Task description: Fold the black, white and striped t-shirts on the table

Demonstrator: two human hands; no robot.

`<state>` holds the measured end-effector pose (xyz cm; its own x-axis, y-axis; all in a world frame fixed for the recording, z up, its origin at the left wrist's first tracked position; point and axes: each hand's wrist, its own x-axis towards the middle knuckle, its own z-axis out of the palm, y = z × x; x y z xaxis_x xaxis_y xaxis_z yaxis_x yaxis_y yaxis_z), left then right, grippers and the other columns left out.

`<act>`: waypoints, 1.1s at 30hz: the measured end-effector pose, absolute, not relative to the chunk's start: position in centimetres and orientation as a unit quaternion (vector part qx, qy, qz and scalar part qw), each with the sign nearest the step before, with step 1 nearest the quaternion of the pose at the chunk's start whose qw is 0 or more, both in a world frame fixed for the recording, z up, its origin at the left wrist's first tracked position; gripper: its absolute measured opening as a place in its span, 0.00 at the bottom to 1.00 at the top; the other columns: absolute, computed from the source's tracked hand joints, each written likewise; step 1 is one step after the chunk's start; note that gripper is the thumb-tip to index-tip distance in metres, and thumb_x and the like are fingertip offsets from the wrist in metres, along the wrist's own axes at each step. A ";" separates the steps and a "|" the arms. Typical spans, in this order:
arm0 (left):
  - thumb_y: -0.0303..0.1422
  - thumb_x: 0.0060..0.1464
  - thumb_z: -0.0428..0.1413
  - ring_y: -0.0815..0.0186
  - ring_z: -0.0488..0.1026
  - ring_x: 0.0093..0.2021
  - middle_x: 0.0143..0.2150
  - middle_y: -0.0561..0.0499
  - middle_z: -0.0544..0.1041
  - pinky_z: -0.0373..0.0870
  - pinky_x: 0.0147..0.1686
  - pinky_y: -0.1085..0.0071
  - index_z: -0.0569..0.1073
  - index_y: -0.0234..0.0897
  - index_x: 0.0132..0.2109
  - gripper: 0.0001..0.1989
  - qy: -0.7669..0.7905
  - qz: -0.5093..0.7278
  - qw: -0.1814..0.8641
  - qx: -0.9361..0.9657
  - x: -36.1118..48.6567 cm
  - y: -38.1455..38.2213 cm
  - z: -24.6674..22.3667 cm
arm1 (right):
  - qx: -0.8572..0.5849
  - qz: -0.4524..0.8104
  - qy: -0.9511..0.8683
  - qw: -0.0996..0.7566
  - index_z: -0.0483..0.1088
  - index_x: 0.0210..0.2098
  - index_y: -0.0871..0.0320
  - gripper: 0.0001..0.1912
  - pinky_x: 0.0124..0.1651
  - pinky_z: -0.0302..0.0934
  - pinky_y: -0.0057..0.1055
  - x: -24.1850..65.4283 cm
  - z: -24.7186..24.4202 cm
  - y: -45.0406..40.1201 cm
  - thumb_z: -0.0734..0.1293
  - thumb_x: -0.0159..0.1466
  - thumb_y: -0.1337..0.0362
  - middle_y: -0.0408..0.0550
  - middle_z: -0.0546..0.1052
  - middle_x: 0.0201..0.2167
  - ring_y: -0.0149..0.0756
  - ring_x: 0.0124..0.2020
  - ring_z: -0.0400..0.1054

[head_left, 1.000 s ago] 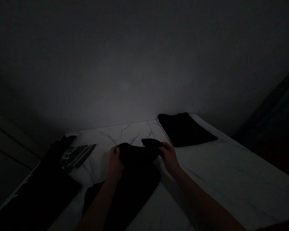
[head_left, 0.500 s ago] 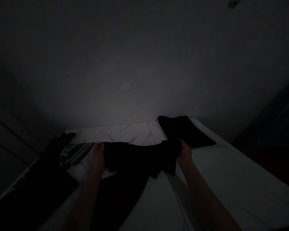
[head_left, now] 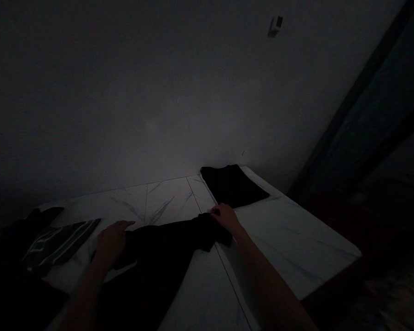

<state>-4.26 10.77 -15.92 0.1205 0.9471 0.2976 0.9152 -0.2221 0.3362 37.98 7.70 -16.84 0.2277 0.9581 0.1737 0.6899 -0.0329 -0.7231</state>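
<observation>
A black short-sleeved shirt lies spread over the white marble-patterned surface, its lower part running toward me. On its left sleeve rests my left hand, fingers stretched out toward the right. My right hand is closed at the shirt's right shoulder, with the cloth pinched between thumb and fingers. The room is very dark, so folds and seams in the black fabric do not show.
A folded black garment lies by the wall, beyond my right hand. To the left are a striped cloth and a dark heap of clothing. The surface ends at an edge on the right. A small fixture is on the wall.
My view has turned to the right. The shirt, held up taut between both hands before, now lies lower on the surface. My left hand has let go of its sleeve and flattened out.
</observation>
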 end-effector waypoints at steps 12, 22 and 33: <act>0.41 0.47 0.52 0.54 0.76 0.41 0.35 0.47 0.78 0.71 0.48 0.60 0.74 0.44 0.32 0.10 0.584 0.296 0.099 0.749 -5.7 10.7 -13.1 | -0.680 0.151 -0.630 0.343 0.74 0.27 0.55 0.09 0.50 0.61 0.35 37.5 -15.7 7.1 0.70 0.51 0.75 0.46 0.79 0.34 0.41 0.42 0.72; 0.54 0.44 0.55 0.57 0.75 0.36 0.32 0.51 0.78 0.71 0.38 0.65 0.73 0.42 0.30 0.20 0.574 0.511 0.062 0.637 -8.5 10.1 1.3 | -0.518 0.124 -0.647 0.546 0.78 0.28 0.51 0.07 0.52 0.62 0.41 38.7 -3.2 9.7 0.70 0.52 0.69 0.45 0.78 0.32 0.42 0.39 0.71; 0.40 0.62 0.43 0.66 0.68 0.47 0.41 0.52 0.71 0.62 0.53 0.67 0.71 0.29 0.44 0.19 0.520 0.516 -0.275 0.623 -9.3 10.5 24.3 | -0.384 0.009 -0.587 0.713 0.73 0.28 0.55 0.04 0.42 0.62 0.36 37.6 18.9 15.4 0.67 0.53 0.62 0.42 0.76 0.27 0.36 0.32 0.68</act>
<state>-9.34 10.51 24.31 -0.0731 0.3633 0.9288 0.9312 -0.3087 0.1940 37.57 15.37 18.91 0.3115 0.4632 0.8297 0.4385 0.7046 -0.5579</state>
